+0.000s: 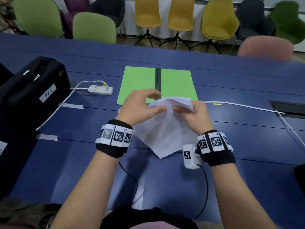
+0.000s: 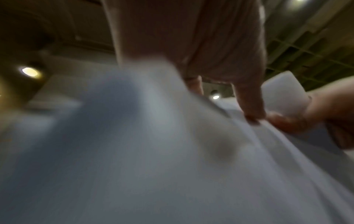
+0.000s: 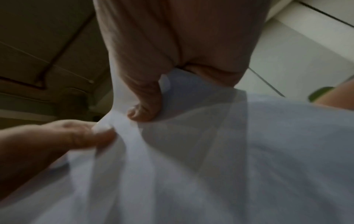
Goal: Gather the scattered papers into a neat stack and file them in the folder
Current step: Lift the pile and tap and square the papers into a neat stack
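A bundle of white papers (image 1: 166, 129) is lifted off the blue table (image 1: 231, 179), bent and hanging with one corner pointing toward me. My left hand (image 1: 142, 104) pinches the papers' upper left part with thumb and fingers. My right hand (image 1: 193, 111) grips their upper right part, fingers curled round the sheets. Just beyond both hands the green folder (image 1: 140, 81) lies open and flat. In the left wrist view the papers (image 2: 134, 151) fill the frame under my left hand (image 2: 250, 116). The right wrist view shows my right hand (image 3: 143, 112) pressing into the sheets (image 3: 229, 151).
A black case (image 1: 33, 90) stands at the left. A white power strip (image 1: 100, 90) lies left of the folder, and a white cable (image 1: 239, 105) runs right toward a table socket hatch (image 1: 288, 107). Chairs (image 1: 148, 12) line the table's far side.
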`<state>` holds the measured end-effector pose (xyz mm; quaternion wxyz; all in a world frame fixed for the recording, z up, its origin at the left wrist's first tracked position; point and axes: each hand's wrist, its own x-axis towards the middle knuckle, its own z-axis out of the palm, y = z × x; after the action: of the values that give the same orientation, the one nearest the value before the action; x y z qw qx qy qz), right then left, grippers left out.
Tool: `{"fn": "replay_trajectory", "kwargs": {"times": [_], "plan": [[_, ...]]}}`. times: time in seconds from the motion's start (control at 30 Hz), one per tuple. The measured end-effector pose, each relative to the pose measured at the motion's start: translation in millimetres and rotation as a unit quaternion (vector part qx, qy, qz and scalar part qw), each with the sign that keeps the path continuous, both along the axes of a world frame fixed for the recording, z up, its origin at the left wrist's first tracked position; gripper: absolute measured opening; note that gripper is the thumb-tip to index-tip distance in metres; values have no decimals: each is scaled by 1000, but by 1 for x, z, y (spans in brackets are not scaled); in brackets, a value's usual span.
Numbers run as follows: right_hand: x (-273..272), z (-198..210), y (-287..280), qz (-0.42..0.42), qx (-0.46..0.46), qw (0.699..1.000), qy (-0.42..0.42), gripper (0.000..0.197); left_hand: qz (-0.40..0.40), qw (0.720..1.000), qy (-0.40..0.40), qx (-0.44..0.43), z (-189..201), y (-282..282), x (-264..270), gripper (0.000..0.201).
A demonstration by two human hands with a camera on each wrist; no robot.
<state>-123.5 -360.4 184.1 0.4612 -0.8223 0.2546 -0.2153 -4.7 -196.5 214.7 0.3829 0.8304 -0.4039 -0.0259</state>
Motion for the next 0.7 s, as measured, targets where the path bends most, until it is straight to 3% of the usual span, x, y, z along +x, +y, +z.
{"fn": "replay_trajectory", "kwargs": {"times": [0.07, 0.2, 0.27, 0.33, 0.4, 0.5, 0.53, 0.6, 0.7], "plan": [[3, 17, 8, 40, -33, 999, -12, 13, -28, 993, -18, 113, 7, -1, 0, 38], [-6, 16, -1, 75, -15, 997, -14, 32, -47, 984, -11, 169, 1, -1, -5, 43], [-17, 2, -16, 84, -4, 996, 40, 33, -56, 986, -5, 159, -3, 2, -7, 34], [-36, -17, -33, 79, 10, 988, 134, 43, -47, 989, 70, 119, -10, 13, 3, 36], [-59, -37, -47, 62, 67, 980, 176, 34, -32, 987, 151, 42, -17, 27, 16, 33], [-84, -59, -55, 19, 118, 982, 148, 7, -23, 974, 223, -26, -22, 44, 26, 28], [-88, -64, -54, -6, 145, 983, 114, 7, -21, 968, 248, -44, -24, 46, 28, 29], [-91, -77, -51, -53, 238, 970, 25, 19, -13, 955, 289, -73, -33, 49, 32, 34], [-85, -89, -39, -53, 356, 932, -35, 69, 23, 938, 328, -107, -51, 47, 34, 23]]}}
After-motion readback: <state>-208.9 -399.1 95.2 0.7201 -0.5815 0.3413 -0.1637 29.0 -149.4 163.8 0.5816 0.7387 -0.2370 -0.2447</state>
